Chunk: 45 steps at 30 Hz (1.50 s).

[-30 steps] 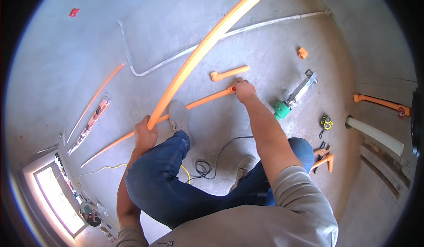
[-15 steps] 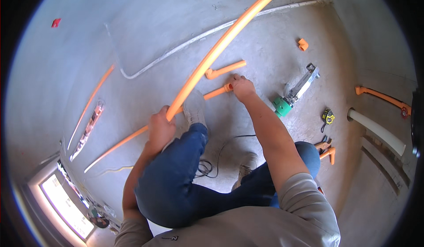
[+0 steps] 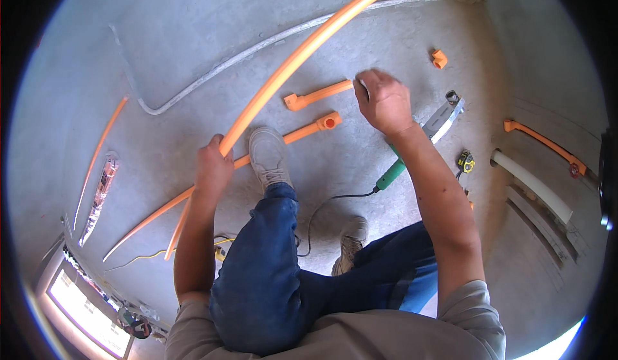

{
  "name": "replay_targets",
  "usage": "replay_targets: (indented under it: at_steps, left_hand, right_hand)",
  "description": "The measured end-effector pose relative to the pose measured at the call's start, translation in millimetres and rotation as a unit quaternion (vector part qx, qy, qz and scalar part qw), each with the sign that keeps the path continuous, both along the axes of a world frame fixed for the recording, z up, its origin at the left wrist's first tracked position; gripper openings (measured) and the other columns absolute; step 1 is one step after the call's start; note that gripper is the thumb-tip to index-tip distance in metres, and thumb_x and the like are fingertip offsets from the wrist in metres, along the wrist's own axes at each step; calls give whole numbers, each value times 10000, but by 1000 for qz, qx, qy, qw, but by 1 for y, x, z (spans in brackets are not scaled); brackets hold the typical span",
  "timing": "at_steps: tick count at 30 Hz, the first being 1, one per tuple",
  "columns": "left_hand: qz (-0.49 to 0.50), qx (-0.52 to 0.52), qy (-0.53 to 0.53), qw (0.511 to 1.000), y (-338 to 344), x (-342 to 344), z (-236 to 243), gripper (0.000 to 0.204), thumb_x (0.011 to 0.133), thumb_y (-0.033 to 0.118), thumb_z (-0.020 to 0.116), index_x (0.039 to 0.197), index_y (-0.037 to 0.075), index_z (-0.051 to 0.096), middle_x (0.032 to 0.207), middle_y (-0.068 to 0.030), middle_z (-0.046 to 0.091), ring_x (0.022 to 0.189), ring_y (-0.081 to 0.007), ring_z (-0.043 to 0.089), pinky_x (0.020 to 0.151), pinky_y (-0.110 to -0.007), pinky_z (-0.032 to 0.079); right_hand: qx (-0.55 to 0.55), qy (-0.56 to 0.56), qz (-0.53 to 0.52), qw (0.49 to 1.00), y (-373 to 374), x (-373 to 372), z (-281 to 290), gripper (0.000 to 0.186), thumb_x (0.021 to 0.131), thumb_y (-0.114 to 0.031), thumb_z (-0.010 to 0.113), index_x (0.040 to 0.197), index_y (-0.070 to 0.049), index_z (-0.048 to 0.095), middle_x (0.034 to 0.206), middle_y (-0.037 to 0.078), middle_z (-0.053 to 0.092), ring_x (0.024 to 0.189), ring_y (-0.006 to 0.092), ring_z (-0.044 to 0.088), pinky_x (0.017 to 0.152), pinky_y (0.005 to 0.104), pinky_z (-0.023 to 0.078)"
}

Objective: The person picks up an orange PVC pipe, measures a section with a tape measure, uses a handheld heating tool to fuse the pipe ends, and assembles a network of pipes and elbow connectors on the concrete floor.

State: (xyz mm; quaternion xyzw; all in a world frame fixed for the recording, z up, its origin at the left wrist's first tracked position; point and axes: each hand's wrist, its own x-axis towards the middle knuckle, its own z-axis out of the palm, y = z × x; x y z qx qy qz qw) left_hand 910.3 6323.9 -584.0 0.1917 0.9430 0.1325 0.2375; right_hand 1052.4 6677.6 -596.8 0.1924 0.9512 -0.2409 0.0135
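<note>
Our left fingers wrap closed round a smooth orange pipe; our right fingers curl over matte grey floor, can't tell if holding anything.

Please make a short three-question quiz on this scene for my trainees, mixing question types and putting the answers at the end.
1. True or false: the person's left hand grips a long orange pipe.

2. Multiple choice: what colour is the tool handle that the black cable runs to?
a) red
b) green
c) white

3. Fill the gap: the yellow-and-black item lying on the floor to the right of that handle is a ____.

Key:
1. True.
2. b) green.
3. Tape measure.
</note>
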Motion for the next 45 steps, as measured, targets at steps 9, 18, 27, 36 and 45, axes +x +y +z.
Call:
replay_targets:
  at_steps: [9,18,27,36,45]
  left_hand:
    - [-171,-62,68,981,51,2,96,322,829,222,763,1115,100,678,840,-169,700,794,-398,670,713,-457,534]
    - [333,404,322,789,27,-26,174,837,851,417,787,1411,-63,392,1410,-218,443,1320,-359,442,1118,-508,386]
    - [-41,771,-356,527,84,-21,200,343,1098,357,383,1014,69,548,695,10,495,597,-102,483,713,-318,437]
    - [-79,741,-277,606,97,0,175,374,1108,389,323,881,126,462,592,43,403,490,-76,359,578,-276,371]
    - [-62,699,-133,700,63,18,210,430,1046,423,491,740,156,352,546,44,290,478,-73,280,517,-276,267]
  right_hand:
    - [240,95,158,953,-14,-18,60,396,899,-178,582,1293,-147,559,1151,99,630,1196,268,585,1088,488,414]
    - [-6,190,50,981,-62,-22,96,204,747,-152,712,816,-111,525,682,53,576,646,269,658,521,424,524]
    - [-49,148,113,981,-60,61,120,379,786,-185,766,1095,-26,615,1024,163,632,1002,324,659,889,429,530]
    - [-375,-399,-166,820,54,278,15,917,850,-623,711,1351,121,520,1281,278,626,1194,362,611,997,417,502]
    - [-576,-246,-267,732,-31,271,-65,735,851,-401,809,1359,55,539,1263,191,654,1176,282,613,932,386,546]
